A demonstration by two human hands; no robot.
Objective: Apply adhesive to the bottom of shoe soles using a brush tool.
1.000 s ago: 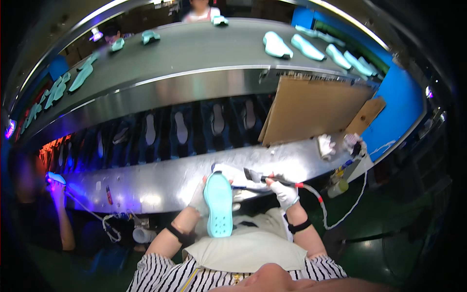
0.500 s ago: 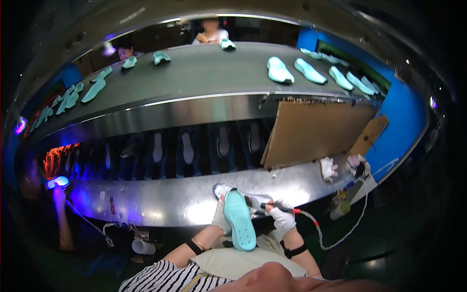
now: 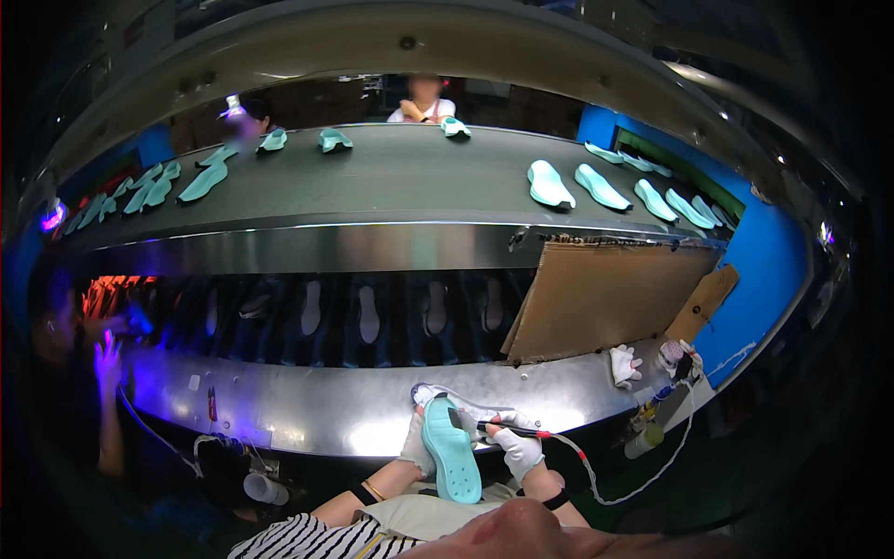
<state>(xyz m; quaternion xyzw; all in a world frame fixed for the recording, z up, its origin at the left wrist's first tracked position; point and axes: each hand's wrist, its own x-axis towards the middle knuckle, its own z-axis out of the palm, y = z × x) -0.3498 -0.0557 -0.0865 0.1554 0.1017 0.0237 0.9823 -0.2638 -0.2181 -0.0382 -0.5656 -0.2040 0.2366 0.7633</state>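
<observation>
Blue panel (image 3: 771,263), violet lamp (image 3: 53,216), dark floor (image 3: 694,498)

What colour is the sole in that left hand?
The held sole is pale turquoise, clearest in the head view.

Black-and-white striped shirt (image 3: 300,540), pale apron (image 3: 408,520), whitish gloves (image 3: 519,454) — plus two black forearm bands (image 3: 364,494).

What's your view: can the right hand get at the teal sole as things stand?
Probably yes: the right hand holds a brush beside the teal sole, whose right edge looks free; the left hand grips the other side.
</observation>
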